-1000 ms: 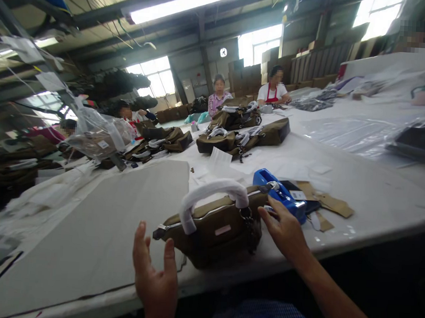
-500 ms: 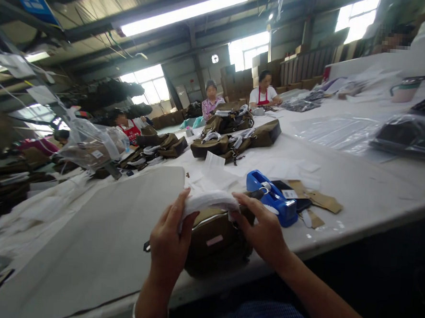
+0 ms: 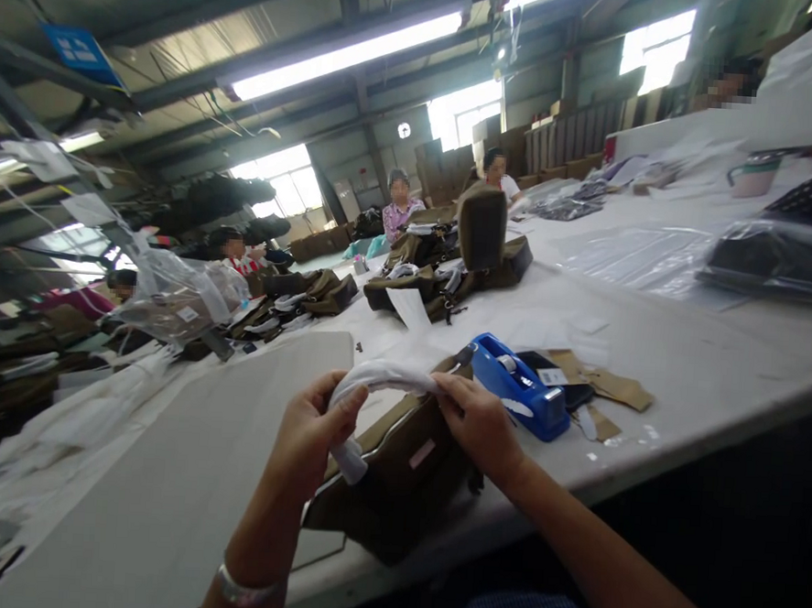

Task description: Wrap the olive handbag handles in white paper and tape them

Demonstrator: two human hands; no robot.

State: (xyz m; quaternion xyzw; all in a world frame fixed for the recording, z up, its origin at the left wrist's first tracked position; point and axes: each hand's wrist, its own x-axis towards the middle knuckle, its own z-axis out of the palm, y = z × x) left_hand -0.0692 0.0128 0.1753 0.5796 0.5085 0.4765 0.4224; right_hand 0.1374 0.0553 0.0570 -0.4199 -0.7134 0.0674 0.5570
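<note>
A dark olive bag point(image 3: 402, 478) with a pale label on its front sits tilted at the near edge of the table. Its arched handle point(image 3: 392, 374) is wrapped in white paper. My left hand point(image 3: 320, 427) grips the left side of the wrapped handle, thumb over the top. At the handle's right end, my right hand point(image 3: 474, 425) pinches the wrapping with bent fingers. A blue tape dispenser point(image 3: 521, 389) stands just beyond my right hand.
Brown paper tags point(image 3: 614, 386) lie right of the dispenser. More olive bags point(image 3: 407, 290) are piled across the table, one of them raised in front of a co-worker point(image 3: 500, 172). A plastic-wrapped dark package point(image 3: 780, 258) lies at the right. A grey board point(image 3: 184, 446) covers the left side.
The bag has tilted, its left side lower, and my left hand has shifted left and down along the handle. Across the table, another olive bag has been raised.
</note>
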